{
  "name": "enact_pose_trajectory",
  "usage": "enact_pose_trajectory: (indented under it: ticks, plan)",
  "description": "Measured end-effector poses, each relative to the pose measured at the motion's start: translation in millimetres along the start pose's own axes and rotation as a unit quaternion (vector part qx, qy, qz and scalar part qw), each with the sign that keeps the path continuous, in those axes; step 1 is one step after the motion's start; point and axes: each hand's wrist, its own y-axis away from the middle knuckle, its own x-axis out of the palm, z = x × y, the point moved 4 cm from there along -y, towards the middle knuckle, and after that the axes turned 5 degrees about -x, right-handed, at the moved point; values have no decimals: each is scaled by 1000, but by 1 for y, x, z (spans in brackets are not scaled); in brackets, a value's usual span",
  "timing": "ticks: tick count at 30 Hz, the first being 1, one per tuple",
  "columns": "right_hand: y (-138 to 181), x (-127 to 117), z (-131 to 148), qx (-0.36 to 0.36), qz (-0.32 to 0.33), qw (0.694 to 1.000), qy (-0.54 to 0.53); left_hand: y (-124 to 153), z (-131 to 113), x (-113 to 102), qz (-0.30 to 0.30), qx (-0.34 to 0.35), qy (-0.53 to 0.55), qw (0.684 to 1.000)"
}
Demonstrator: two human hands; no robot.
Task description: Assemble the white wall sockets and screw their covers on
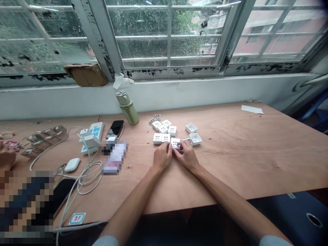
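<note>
Paint-flaked window frames [102,37] stand above a plywood table [238,160], where a person works near the table's front edge. Fingertips [170,146] of the left hand [161,158] and the right hand [186,156] close from either side on a white socket module [175,143], pinching it at the front of a small group. The fingers of each hand lie pressed together, not spread, and the two hands nearly touch. Just beyond sit more white socket modules [162,132], several side by side, with two open white square shells [195,138] to the right and a small patterned part [187,140] beside the held piece. Farther left, a pale green flask [127,108] stands upright near a black smartphone [115,128] and a blurred packet [115,158]. A white power strip [93,135] lies beyond a white earbud case [72,164] and looped white cables [89,177]. At the far left edge, a second person's hand [6,155] rests near a row of small socket parts [44,140].
</note>
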Motion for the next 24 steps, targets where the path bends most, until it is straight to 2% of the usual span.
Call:
enact_pose_trajectory:
  ticks: [24]
  plan:
    - [1, -1, 3, 8, -2, 1000, 2, 1, 5, 2, 2, -15, 25, 1000]
